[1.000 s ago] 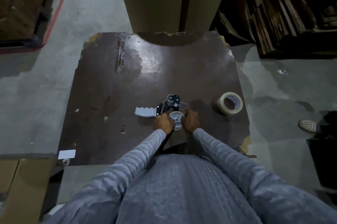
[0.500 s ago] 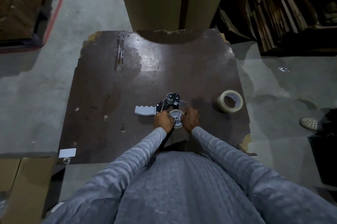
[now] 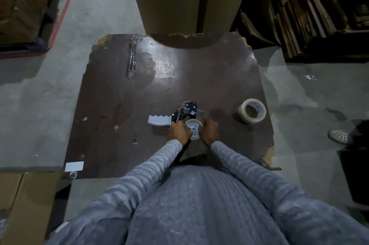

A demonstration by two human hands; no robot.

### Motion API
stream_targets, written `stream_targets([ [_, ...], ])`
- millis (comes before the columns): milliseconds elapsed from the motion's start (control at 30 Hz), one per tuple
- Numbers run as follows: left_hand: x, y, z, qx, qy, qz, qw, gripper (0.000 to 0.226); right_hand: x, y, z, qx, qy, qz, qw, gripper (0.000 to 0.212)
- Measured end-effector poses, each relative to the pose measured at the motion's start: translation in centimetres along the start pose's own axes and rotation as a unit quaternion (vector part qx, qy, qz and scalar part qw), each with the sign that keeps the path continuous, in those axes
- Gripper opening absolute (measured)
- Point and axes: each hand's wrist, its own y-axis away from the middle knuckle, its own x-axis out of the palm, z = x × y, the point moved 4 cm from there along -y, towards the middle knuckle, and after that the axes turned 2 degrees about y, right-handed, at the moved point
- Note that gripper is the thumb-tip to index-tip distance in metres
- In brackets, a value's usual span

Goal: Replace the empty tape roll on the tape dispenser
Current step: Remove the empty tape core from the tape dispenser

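A dim storeroom with a grey concrete floor surrounds a worn, dark brown tabletop with chipped corners; tall cardboard sheets stand at its far edge.

Near the front edge lies the tape dispenser, a hand-held gun with a pale grey scalloped plastic handle and a black metal frame. It lies on its side, with its long axis running left to right: the handle points to the person's left, and the roller and cutter end sits farther from the body, toward the middle. On its grey hub sits the spent roll, a thin pale ring with almost no tape on it, face up toward the camera.

The left hand is closed against the ring's left side, beside the frame; the right hand is curled round its right side. Both seem to grip the ring, though how tightly cannot be told.

The fresh roll of clear packing tape, thick and standing slightly tilted, rests well apart to the right, near the tabletop's right edge. It lies on the right hand's side, so that hand is the nearer one to fetch it once the ring is off. The hub's axis points up, so the ring probably has to be pulled straight up toward the camera.
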Motion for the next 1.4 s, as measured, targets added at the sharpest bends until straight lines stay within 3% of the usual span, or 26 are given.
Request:
stream_targets([
  [233, 0.9, 0.3, 1.2, 0.031, 0.056, 0.049, 0.997, 0.039, 0.5, 0.2, -1.9, 0.048, -0.065, 0.013, 0.997, 0.025],
  [633, 1.0, 0.8, 1.1, 0.038, 0.111, 0.118, 0.986, 0.045, 1.1, 0.2, -1.8, 0.055, -0.06, 0.077, 0.994, 0.03],
  [833, 1.1, 0.3, 1.3, -0.004, 0.167, 0.103, 0.981, 0.037, 1.2, 0.1, -1.9, 0.062, -0.077, 0.073, 0.992, 0.032],
  [1033, 1.3, 0.0, 1.3, -0.042, 0.227, 0.109, 0.967, 0.017, 1.5, -0.3, -2.8, 0.145, -0.145, 0.045, 0.978, 0.031],
  [1400, 1.5, -0.3, 1.5, -0.115, 0.294, 0.125, 0.941, 0.016, 0.9, -0.3, -1.9, 0.109, -0.096, 0.055, 0.988, 0.023],
])
